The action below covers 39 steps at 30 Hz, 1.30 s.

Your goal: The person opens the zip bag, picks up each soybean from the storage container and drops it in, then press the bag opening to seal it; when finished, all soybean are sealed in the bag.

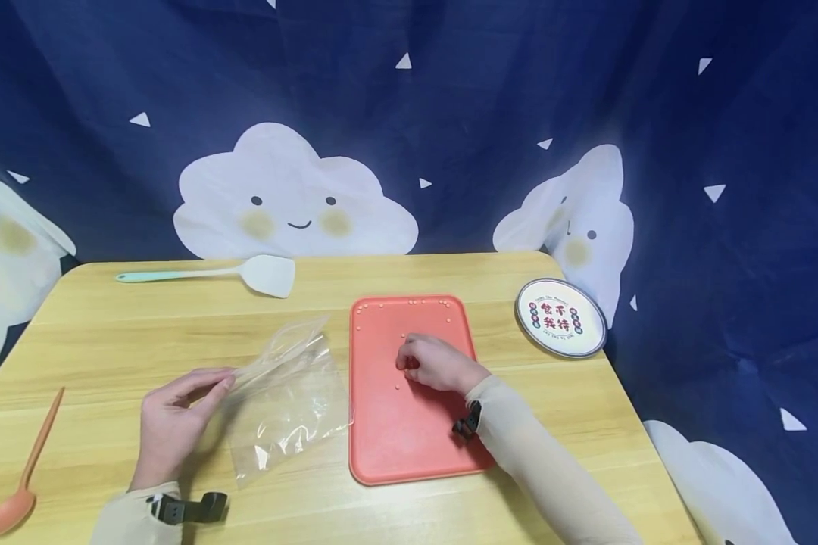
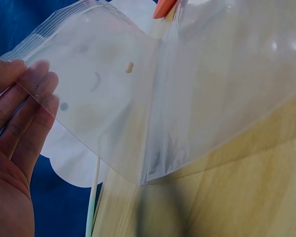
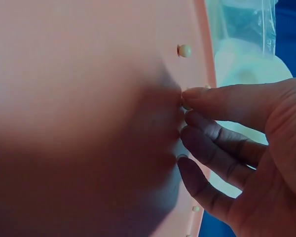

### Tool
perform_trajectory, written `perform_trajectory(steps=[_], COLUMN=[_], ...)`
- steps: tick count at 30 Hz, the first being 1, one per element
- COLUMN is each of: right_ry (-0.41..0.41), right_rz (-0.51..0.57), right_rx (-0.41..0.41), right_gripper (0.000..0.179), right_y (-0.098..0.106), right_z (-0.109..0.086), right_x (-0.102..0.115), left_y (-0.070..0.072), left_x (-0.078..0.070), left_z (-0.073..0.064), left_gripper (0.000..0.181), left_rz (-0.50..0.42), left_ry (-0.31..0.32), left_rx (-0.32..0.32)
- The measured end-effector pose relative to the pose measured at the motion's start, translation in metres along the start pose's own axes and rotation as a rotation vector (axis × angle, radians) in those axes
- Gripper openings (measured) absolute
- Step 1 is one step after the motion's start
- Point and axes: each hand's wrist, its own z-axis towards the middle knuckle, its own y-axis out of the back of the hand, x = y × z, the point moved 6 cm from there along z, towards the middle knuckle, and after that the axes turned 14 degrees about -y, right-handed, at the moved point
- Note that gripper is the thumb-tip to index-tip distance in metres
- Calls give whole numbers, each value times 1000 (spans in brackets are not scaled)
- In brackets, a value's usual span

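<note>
My left hand (image 1: 177,416) holds a clear zip bag (image 1: 293,409) by its upper edge, pinched between thumb and fingers. One or two pale beans (image 2: 129,67) show in the bag in the left wrist view. Over the middle of the red tray (image 1: 409,450), my right hand (image 1: 436,363) reaches down with curled fingers. In the right wrist view its thumb and index finger pinch a small pale bean, mostly hidden by the fingertips. A loose bean (image 3: 185,51) lies near them, and several others lie along the tray's far edge.
A white spatula (image 1: 269,275) with a mint handle lies at the back left. An orange spoon (image 1: 14,511) is at the far left front. A round plate (image 1: 560,318) with printed lettering sits right of the tray. Behind the table hangs a dark blue cloud-patterned curtain (image 1: 463,91).
</note>
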Motion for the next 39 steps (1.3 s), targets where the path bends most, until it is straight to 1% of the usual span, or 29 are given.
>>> perform_trajectory(steps=[9,12,16,19,22,25,30,34,39], right_ry=[-10,-14,-23,-24,-15,9,91,167,225], right_rz=[14,18,41,73,123,192,314,375,378], right_rx=[-10,-9,-21,-46,-83,-132,-224,-265,-274], right_gripper=[10,9,8,6,4,6,5,7,9], right_y=[-3,-1,4,11,20,32,49,54,49], right_z=[0,0,2,3,5,8,15,25,38], right_x=[-4,-4,-3,2,14,31,67,94,121], left_y=[-1,-1,0,0,0,0,-1,-1,-2], left_x=[0,1,2,3,2,2,3,4,5], left_z=[-2,-3,-3,-3,-2,-1,-2,-3,-4], left_gripper=[19,19,18,18,18,18,18,18,18], left_rz=[-10,1,14,12,20,28,8,-6,-14], left_ry=[23,27,29,34,36,28,20,27,29], left_rx=[5,-1,-8,-10,-10,-9,2,7,-6])
